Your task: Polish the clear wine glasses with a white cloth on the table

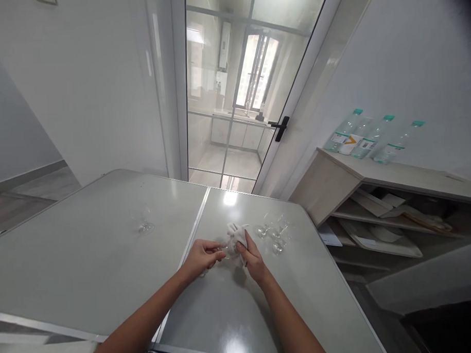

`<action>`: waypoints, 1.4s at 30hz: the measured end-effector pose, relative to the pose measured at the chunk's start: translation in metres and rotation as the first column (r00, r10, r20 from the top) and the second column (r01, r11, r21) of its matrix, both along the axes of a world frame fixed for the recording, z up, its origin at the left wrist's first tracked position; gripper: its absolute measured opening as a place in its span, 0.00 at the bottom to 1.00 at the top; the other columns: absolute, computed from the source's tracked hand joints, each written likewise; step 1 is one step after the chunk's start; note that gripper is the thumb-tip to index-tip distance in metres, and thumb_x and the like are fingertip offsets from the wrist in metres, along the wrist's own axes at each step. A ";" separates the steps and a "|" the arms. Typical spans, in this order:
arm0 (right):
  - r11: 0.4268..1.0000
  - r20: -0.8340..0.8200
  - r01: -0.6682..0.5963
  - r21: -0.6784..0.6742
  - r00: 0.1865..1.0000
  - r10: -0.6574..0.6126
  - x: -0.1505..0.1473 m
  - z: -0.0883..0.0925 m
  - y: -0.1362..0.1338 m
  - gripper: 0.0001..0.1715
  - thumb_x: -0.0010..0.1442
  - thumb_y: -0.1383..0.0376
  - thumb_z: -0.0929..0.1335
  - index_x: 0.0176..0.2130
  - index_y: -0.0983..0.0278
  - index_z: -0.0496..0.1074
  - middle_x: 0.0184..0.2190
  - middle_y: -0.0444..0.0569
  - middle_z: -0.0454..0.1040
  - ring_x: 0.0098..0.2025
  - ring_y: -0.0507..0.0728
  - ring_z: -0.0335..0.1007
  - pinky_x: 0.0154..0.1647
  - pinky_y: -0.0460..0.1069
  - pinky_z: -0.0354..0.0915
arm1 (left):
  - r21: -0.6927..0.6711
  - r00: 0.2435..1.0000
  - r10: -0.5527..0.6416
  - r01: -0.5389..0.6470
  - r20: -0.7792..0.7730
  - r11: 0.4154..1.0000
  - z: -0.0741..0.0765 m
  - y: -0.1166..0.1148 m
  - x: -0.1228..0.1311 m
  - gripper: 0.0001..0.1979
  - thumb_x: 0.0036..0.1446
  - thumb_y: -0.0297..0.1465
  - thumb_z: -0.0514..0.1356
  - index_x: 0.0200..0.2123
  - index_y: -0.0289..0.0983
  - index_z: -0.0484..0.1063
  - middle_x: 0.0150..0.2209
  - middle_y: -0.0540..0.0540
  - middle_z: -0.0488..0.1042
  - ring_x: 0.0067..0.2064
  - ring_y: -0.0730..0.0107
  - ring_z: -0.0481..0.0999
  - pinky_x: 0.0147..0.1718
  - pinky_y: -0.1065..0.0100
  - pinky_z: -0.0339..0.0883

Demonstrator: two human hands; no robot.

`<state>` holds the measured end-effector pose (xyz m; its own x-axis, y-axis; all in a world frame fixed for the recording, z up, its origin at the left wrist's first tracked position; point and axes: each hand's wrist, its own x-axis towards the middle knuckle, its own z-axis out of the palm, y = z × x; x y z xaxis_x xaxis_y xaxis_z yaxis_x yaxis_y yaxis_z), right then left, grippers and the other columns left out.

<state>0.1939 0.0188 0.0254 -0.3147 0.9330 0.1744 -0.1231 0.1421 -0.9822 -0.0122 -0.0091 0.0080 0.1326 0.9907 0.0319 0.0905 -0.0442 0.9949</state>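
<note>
Over the right half of a glossy, pale grey-green table (pixel 107 273), we see both bare hands together at a small, clear drinking glass (pixel 231 248). Our left hand (pixel 205 256) has its thumb and fingers drawn together in a pinch at the glass's left end; whether they grip stem or foot, we cannot tell. Our right hand (pixel 252 256) is curled closed around a crumpled white cloth (pixel 237 232), which wraps the glass's right end. A pale metal strip (pixel 201 215) divides the tabletop, just left of the glass.

Near the cloth, on its right, we find a cluster of small, clear stemmed glasses (pixel 277 247), too faint to count. Well apart, on the table's left half, lies another clear glass (pixel 146 227). On the far right we see clear plastic bottles with teal caps (pixel 369 145) atop a pale wooden cabinet (pixel 317 189). Beyond the table's far edge is a glass-paned door with a black handle (pixel 282 129).
</note>
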 end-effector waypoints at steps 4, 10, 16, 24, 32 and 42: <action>0.971 -0.204 0.001 -0.237 0.978 -0.051 -0.010 0.002 0.003 0.35 0.59 0.51 0.73 0.62 0.58 0.69 0.56 0.49 0.77 0.60 0.64 0.70 0.62 0.60 0.65 | 0.432 0.926 0.224 -0.075 -0.305 0.899 -0.009 -0.004 0.001 0.21 0.57 0.44 0.68 0.46 0.34 0.82 0.24 0.49 0.76 0.23 0.74 0.68 0.26 0.71 0.63; 0.952 -0.211 0.024 -0.305 0.973 -0.092 -0.017 -0.003 0.007 0.37 0.60 0.49 0.72 0.65 0.54 0.66 0.54 0.48 0.78 0.52 0.61 0.76 0.51 0.57 0.74 | 0.734 0.717 0.444 0.139 -0.538 0.664 -0.025 -0.006 -0.010 0.20 0.65 0.38 0.62 0.57 0.37 0.75 0.31 0.42 0.81 0.30 0.67 0.78 0.29 0.71 0.68; 0.986 -0.044 0.108 -0.125 0.993 -0.114 -0.011 -0.009 0.001 0.35 0.61 0.49 0.72 0.63 0.56 0.69 0.61 0.48 0.72 0.67 0.62 0.61 0.64 0.59 0.64 | 0.401 0.942 0.161 -0.031 -0.294 0.916 -0.013 -0.003 -0.004 0.23 0.56 0.44 0.68 0.49 0.35 0.81 0.26 0.46 0.78 0.23 0.72 0.71 0.25 0.71 0.65; 0.989 -0.067 0.146 0.019 0.987 -0.144 0.003 -0.009 -0.011 0.28 0.58 0.47 0.72 0.54 0.56 0.74 0.44 0.51 0.78 0.54 0.67 0.71 0.56 0.62 0.69 | -0.210 0.937 -0.193 0.259 0.290 0.943 0.019 -0.003 -0.001 0.26 0.51 0.50 0.70 0.26 0.29 0.80 0.22 0.44 0.75 0.15 0.81 0.60 0.16 0.73 0.49; 0.966 -0.149 0.231 -0.114 0.957 -0.247 -0.021 0.000 -0.001 0.24 0.61 0.51 0.71 0.53 0.59 0.72 0.44 0.48 0.78 0.45 0.58 0.73 0.48 0.51 0.69 | 0.252 0.960 0.139 -0.076 -0.242 0.965 -0.006 -0.002 -0.002 0.24 0.53 0.45 0.70 0.46 0.32 0.82 0.25 0.46 0.78 0.21 0.74 0.69 0.23 0.71 0.62; 0.943 -0.247 0.105 -0.315 0.951 -0.188 -0.027 -0.006 0.005 0.27 0.58 0.52 0.74 0.53 0.59 0.71 0.41 0.46 0.78 0.40 0.57 0.74 0.42 0.48 0.69 | 0.458 0.873 0.225 -0.002 -0.434 0.889 -0.013 -0.003 -0.002 0.19 0.59 0.41 0.67 0.48 0.34 0.81 0.27 0.46 0.79 0.25 0.70 0.74 0.27 0.71 0.65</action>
<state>0.1666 0.0237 0.0190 -0.1502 0.9871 -0.0560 -0.3890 -0.1110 -0.9145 -0.0139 -0.0121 -0.0053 0.1295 0.8980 0.4206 0.5649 -0.4154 0.7129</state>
